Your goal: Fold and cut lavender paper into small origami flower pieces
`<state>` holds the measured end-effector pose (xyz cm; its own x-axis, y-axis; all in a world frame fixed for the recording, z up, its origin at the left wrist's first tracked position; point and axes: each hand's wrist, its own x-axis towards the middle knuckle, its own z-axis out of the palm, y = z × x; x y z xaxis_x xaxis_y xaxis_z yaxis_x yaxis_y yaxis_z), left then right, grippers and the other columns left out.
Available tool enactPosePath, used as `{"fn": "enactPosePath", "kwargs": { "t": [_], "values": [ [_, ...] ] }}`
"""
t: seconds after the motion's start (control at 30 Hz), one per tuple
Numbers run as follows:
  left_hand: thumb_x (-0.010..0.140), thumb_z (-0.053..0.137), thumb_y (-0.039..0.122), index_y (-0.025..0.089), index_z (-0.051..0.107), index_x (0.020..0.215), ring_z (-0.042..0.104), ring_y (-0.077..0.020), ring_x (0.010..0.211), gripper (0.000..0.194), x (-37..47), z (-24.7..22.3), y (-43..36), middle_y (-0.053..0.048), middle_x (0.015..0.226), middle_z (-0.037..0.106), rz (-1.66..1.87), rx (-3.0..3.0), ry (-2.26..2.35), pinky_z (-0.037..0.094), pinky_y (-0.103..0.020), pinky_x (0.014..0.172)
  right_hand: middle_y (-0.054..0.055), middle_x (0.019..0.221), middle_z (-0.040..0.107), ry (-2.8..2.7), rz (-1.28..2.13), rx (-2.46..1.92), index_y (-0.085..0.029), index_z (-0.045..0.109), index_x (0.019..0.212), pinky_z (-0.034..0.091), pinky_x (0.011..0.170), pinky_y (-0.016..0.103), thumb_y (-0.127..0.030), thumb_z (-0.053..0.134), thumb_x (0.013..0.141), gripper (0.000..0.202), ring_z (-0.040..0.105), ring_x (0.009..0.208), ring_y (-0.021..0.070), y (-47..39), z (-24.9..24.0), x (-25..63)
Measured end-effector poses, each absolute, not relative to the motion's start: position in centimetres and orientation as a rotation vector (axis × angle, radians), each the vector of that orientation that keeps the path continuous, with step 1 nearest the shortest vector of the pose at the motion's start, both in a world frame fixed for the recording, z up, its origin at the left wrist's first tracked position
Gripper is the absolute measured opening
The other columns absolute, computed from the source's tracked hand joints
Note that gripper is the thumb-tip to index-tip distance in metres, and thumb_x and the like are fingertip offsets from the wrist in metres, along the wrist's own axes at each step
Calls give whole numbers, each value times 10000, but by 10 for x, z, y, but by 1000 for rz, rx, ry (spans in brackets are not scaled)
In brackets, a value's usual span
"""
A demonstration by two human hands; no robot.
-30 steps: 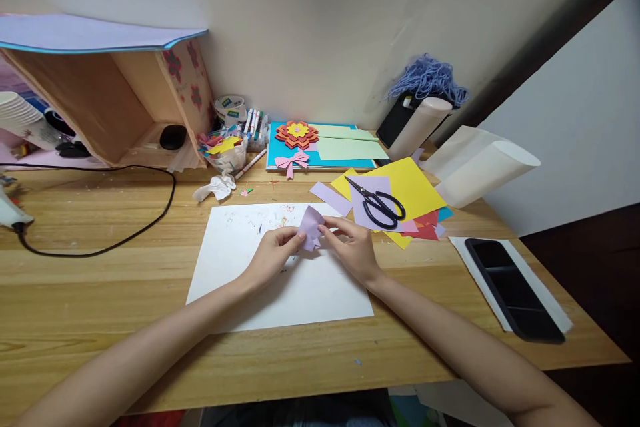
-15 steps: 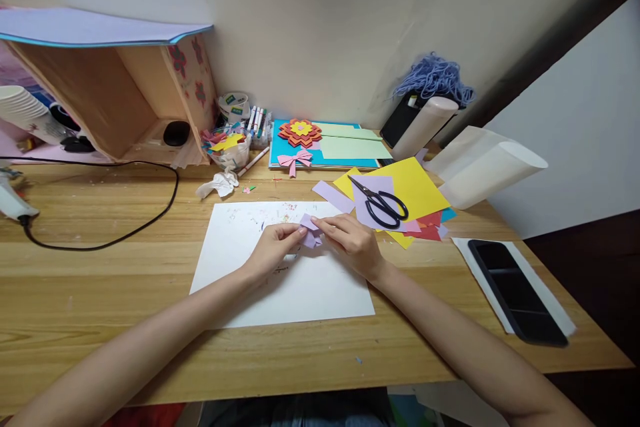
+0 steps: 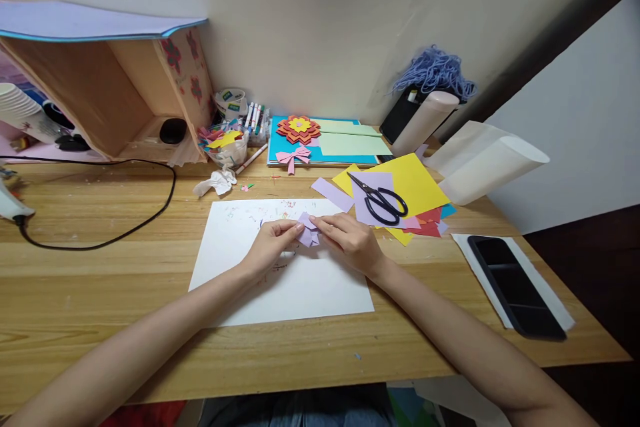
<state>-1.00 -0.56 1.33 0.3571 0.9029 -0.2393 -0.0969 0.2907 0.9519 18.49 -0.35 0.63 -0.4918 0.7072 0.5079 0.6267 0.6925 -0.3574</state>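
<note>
Head: lilac paper (image 3: pixel 307 237) between fingers (image 3: pixel 329 223).

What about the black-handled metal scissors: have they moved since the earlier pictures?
No: against the brown wooden tabletop, the scissors lie in the same spot, pointing the same way.

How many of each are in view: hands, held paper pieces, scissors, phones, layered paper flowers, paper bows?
Hands: 2 (left hand, right hand)
Held purple paper: 1
Scissors: 1
Black phone: 1
Layered paper flower: 1
Pink paper bow: 1
Total: 7
</note>
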Motion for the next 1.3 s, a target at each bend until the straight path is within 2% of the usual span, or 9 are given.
{"fn": "enactPosePath", "kwargs": {
  "t": [0.13, 0.23, 0.37, 0.47, 0.83, 1.03, 1.13, 1.3],
  "values": [
    [755, 645, 418, 132, 721, 909, 626, -165, 747, 334, -10, 14, -6, -80, 830, 708, 862, 1067, 1023, 478, -275, 708, 87, 993, 698, -2145, 333, -989, -209, 632, 1149, 512, 802, 369, -201, 477, 887, 304, 635, 892, 201, -5, 8, 182],
    [762, 636, 421, 131, 720, 916, 616, -157, 721, 339, -9, 14, -7, -77, 824, 706, 860, 1112, 1062, 475, -273, 691, 79, 1001, 690, -1907, 672, -1085, -200, 620, 1152, 524, 746, 335, -276, 503, 885, 301, 644, 838, 181, -7, 7, 179],
    [769, 622, 427, 125, 719, 884, 622, -174, 755, 338, -8, 14, -9, -83, 838, 708, 854, 1204, 1082, 483, -284, 711, 39, 755, 673, -1605, 1188, -1151, -168, 682, 886, 495, 552, 259, -412, 613, 799, 269, 614, 638, 145, -6, 4, 174],
    [779, 607, 436, 130, 718, 882, 631, -182, 769, 341, -7, 13, -9, -80, 842, 712, 846, 1238, 1069, 490, -286, 721, 7, 612, 618, -1474, 1367, -1144, -146, 647, 744, 459, 518, 245, -445, 663, 741, 299, 559, 540, 117, -5, 4, 171],
    [801, 572, 437, 118, 714, 905, 616, -176, 734, 365, -9, 8, -9, -92, 820, 707, 852, 1335, 1086, 475, -274, 677, -5, 595, 600, -1427, 1421, -1173, -149, 635, 703, 431, 524, 237, -431, 678, 720, 285, 529, 527, 101, -3, 3, 171],
    [783, 571, 400, 128, 695, 730, 574, -143, 613, 304, -10, 16, -10, -48, 673, 679, 814, 1459, 1158, 424, -234, 580, 12, 706, 624, -1455, 1404, -1134, -160, 647, 759, 438, 545, 233, -417, 665, 733, 259, 548, 600, 111, -3, 9, 171],
    [788, 551, 359, 129, 661, 641, 545, -125, 575, 295, -10, 18, -11, -30, 609, 643, 752, 1512, 1134, 401, -220, 563, 1, 671, 612, -1477, 1422, -1133, -159, 638, 715, 433, 558, 236, -406, 675, 728, 251, 538, 584, 104, -3, 12, 172],
    [776, 536, 342, 124, 636, 631, 508, -112, 550, 281, -11, 18, -10, -25, 589, 606, 715, 1547, 1143, 362, -208, 520, -4, 638, 610, -1493, 1452, -1142, -152, 626, 679, 433, 551, 237, -409, 690, 713, 267, 541, 573, 103, -4, 14, 173]
  ]
}}
